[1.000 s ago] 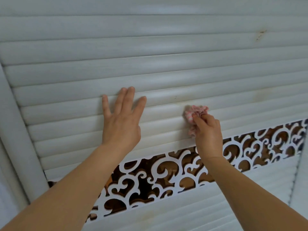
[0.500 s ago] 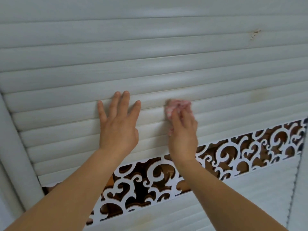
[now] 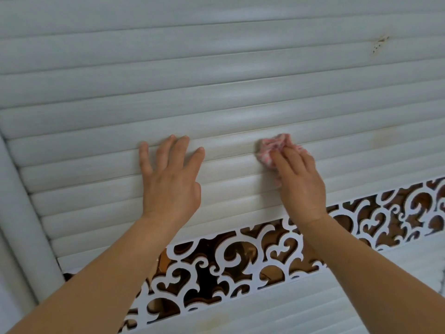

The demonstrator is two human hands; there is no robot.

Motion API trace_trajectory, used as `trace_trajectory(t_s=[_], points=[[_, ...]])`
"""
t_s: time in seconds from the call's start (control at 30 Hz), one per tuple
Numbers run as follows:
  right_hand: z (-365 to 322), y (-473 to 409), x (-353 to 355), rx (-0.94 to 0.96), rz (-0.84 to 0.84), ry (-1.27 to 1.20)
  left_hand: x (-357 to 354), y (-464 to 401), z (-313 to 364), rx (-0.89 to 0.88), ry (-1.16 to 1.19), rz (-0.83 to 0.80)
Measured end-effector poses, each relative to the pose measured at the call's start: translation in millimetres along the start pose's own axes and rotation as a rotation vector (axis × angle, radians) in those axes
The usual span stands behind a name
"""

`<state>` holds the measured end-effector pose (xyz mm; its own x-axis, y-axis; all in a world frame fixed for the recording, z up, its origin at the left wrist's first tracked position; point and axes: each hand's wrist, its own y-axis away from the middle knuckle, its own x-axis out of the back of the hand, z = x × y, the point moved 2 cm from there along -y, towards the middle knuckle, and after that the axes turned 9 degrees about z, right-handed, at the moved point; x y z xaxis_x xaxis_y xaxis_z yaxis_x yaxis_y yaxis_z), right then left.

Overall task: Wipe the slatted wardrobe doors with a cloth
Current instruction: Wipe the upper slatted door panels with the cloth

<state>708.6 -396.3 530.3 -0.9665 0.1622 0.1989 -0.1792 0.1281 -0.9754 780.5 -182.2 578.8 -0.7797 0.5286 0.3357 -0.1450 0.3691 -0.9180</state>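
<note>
Right hand (image 3: 301, 186) fingers (image 3: 292, 162) curl over a bunched pink-and-white cloth (image 3: 274, 147), pressing it on a white slat of the wardrobe door (image 3: 240, 97); left hand (image 3: 169, 186) fingers (image 3: 179, 148) lie straight and spread, flat against the slats. Cloth looks soft, light, easily crumpled, so best kept wadded under the fingertips. Rounded slats look rigid and smooth; brown stain (image 3: 379, 45) up right, fretwork panel (image 3: 240, 268) below.

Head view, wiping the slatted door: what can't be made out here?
- Cloth: mostly covered by the right hand; its size and fold are hidden.
- Slatted door: cut off at every frame edge.
- Behind the fretwork panel: only brown patches, too obscured.
- Brown mark: too blurred to identify.
</note>
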Motion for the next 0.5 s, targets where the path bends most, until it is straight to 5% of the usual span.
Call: trace_trajectory(t_s=[0.23, 0.5], points=[[12, -5, 2, -0.390, -0.019, -0.037, -3, -2, 4, -0.021, 0.018, 0.080], [-80, -6, -14, 0.070, 0.101, -0.077, -4, -3, 6, -0.009, 0.014, 0.114]])
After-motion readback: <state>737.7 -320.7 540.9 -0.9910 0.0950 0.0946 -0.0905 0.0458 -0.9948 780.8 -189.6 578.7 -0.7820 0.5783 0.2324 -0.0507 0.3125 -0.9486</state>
